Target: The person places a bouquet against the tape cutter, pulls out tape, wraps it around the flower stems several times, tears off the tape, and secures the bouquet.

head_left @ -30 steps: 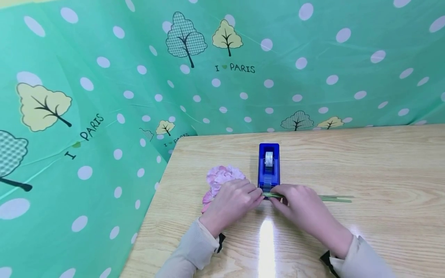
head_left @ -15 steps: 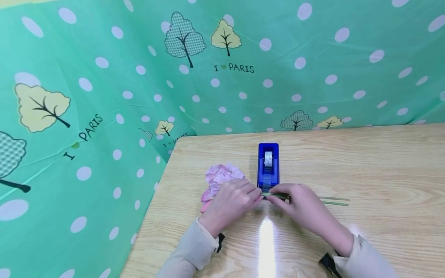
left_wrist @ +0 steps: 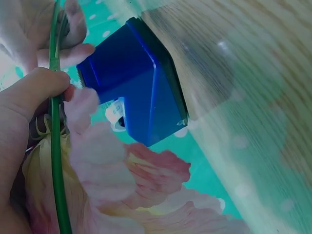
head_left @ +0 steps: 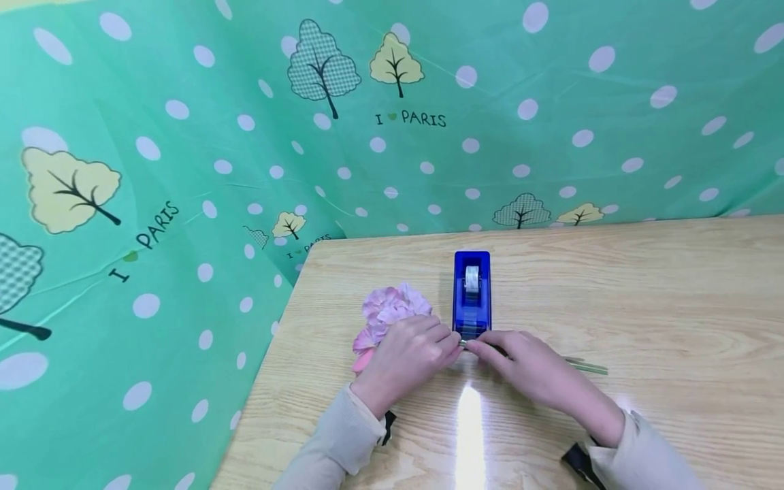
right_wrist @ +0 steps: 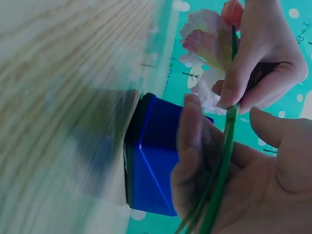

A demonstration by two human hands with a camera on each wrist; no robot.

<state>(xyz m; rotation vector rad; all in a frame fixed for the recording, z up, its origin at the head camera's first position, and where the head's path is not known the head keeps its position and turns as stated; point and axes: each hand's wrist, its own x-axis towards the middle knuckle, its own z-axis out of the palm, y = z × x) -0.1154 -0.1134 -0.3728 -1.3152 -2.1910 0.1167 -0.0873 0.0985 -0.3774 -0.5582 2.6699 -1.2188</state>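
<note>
My left hand (head_left: 407, 350) pinches a small bunch of green stems (right_wrist: 222, 165) just below the blooms of artificial flowers. A ruffled pale pink flower (head_left: 395, 306) lies beyond that hand, and a coral-pink bud (right_wrist: 232, 12) shows past it in the right wrist view. At the left fingertips, a shiny band (left_wrist: 54, 63) circles the stems. My right hand (head_left: 533, 367) is right beside it; the stems run across its loosely bent fingers (right_wrist: 187, 131), with the thumb standing apart from them. Just behind both hands stands a blue tape dispenser (head_left: 472, 292) holding a roll of clear tape (head_left: 471, 279).
The wooden table (head_left: 661, 299) spreads to the right and toward me, with a bright light reflection in front of the hands. A green polka-dot cloth (head_left: 539, 150) printed with trees hangs along the back and left sides.
The free stem ends on the right have swung toward me and slightly left. My right hand's fingers have shifted around the stems; the left hand keeps its grip in place.
</note>
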